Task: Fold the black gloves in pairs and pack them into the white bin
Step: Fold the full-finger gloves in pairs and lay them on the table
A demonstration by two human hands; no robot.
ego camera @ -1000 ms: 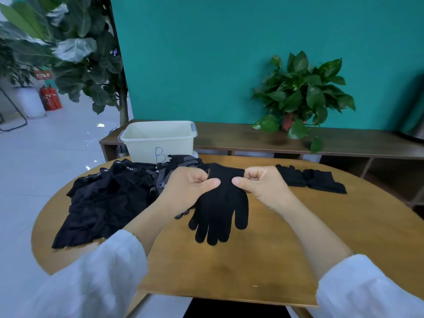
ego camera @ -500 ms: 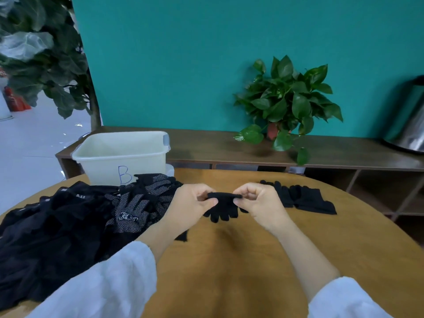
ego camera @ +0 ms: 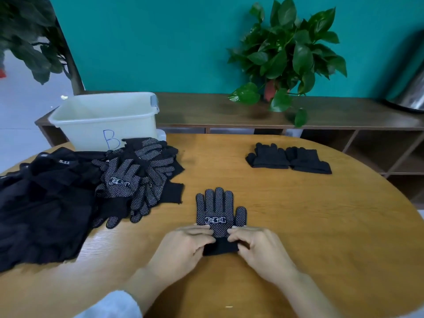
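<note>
A black dotted glove lies flat on the round wooden table, fingers pointing away from me. My left hand and my right hand pinch its black cuff from either side. A heap of black dotted gloves lies to the left, in front of the white bin marked "B". A folded pair of black gloves sits at the far right of the table.
Dark black clothing is piled at the table's left edge. Behind the table runs a low wooden shelf with a potted plant and a metal vessel. A tall leafy plant stands at far left.
The glove was held up in the air between both hands; now it lies spread flat on the table nearer to me, with both hands at its cuff.
</note>
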